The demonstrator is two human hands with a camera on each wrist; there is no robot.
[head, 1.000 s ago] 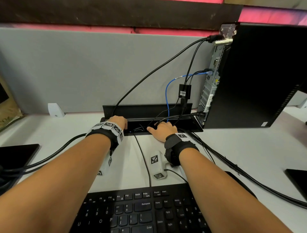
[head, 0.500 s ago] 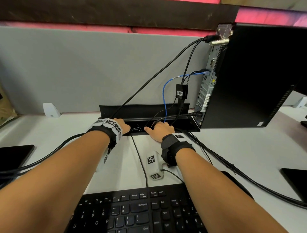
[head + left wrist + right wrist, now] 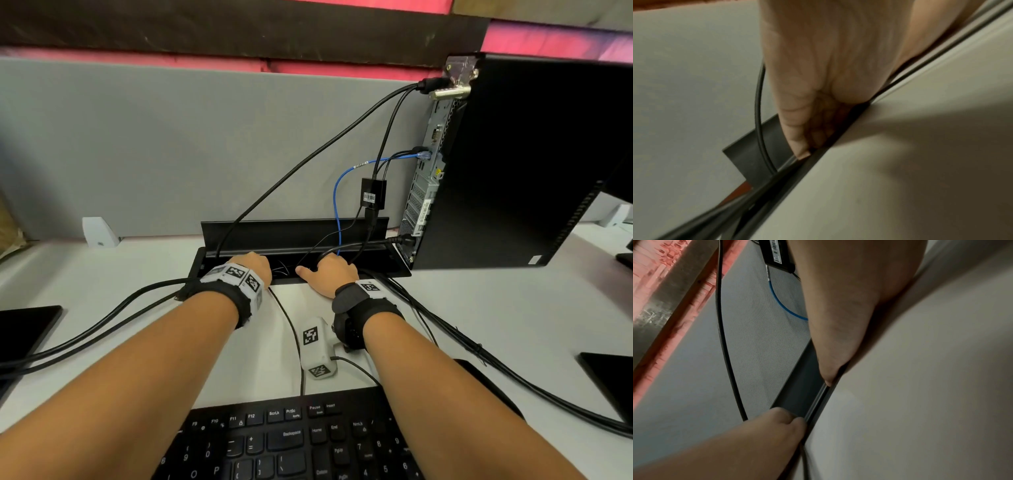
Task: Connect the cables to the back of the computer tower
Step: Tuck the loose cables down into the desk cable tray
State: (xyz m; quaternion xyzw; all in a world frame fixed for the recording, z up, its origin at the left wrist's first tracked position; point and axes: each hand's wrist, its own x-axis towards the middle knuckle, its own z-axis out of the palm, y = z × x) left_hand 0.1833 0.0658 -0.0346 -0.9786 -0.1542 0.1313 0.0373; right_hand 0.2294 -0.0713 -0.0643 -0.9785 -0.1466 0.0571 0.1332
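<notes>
The black computer tower stands at the right with its back panel facing left. A blue cable, a thick black cable and a lead with a small black adapter run from the panel down into an open black desk hatch. My left hand reaches into the hatch's left part, its fingers curled down inside the slot beside a thin black cable. My right hand reaches in at the middle, its thumb lying on the front edge. The fingers of both hands are hidden.
A black keyboard lies at the near edge, its thin lead running to the hatch. A white tagged device sits by my right wrist. Cable bundles cross the desk on the left and right. A grey partition closes the back.
Both hands stay in the hatch. The view has shifted slightly; the cables on the tower have not moved.
</notes>
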